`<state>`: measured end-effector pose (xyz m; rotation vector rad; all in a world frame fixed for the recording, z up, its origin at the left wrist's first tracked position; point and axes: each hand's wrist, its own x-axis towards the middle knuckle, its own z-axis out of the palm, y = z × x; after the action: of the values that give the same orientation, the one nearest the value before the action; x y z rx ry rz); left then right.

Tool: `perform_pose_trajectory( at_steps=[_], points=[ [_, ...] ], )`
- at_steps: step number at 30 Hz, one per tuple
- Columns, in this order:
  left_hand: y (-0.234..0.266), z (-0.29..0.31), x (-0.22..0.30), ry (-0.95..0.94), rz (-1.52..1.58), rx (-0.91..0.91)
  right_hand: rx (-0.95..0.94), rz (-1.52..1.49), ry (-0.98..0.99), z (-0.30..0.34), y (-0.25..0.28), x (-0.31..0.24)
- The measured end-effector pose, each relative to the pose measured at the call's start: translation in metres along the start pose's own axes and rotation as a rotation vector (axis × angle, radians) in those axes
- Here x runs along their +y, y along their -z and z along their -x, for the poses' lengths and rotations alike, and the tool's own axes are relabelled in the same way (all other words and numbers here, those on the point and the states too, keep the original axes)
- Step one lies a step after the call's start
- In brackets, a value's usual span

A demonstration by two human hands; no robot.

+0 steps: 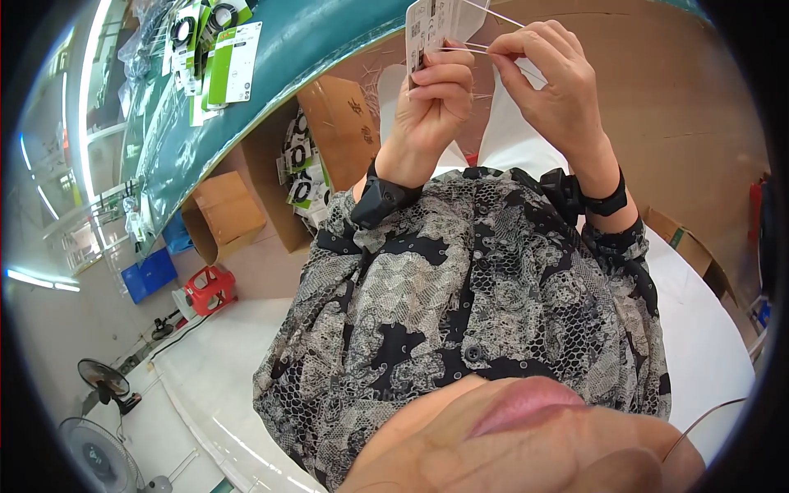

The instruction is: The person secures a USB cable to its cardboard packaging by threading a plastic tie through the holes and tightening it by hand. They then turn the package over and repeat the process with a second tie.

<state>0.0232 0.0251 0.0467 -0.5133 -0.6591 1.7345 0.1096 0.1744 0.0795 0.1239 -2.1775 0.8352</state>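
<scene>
My left hand [440,103] is closed on a white printed card [425,37], held upright by its lower part above my lap. Thin white strands [468,49] stretch between the card and my right hand [559,86]. The right thumb and fingers are pinched together on these strands. Whether they are cord, elastic or plastic ties I cannot tell. The card's far side is hidden. Each wrist wears a black strapped device.
On the teal table [283,57] at the left lie green-and-white cards [234,66] with coiled black cables. An open cardboard box [337,115] below holds several similar packs [304,168]. Further left are a smaller carton [226,209], a red plastic object [209,289] and fans [103,378].
</scene>
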Motion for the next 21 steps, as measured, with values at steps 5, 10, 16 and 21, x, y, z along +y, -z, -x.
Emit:
perform_pose_trajectory(
  at_steps=[5, 10, 16, 21],
  points=[
    [-0.001, 0.002, 0.000, -0.003, -0.002, -0.013, -0.018, 0.010, -0.010, -0.001, -0.003, 0.000],
    [0.000, 0.001, 0.001, 0.002, -0.027, -0.021, -0.019, 0.018, -0.005, -0.001, -0.005, 0.000],
    [0.008, 0.003, 0.003, -0.009, -0.059, -0.026, -0.001, 0.002, -0.043, 0.010, -0.015, 0.010],
    [0.007, 0.005, 0.000, 0.001, -0.026, -0.023, 0.028, -0.001, -0.030, 0.012, -0.017, 0.011]
  ],
)
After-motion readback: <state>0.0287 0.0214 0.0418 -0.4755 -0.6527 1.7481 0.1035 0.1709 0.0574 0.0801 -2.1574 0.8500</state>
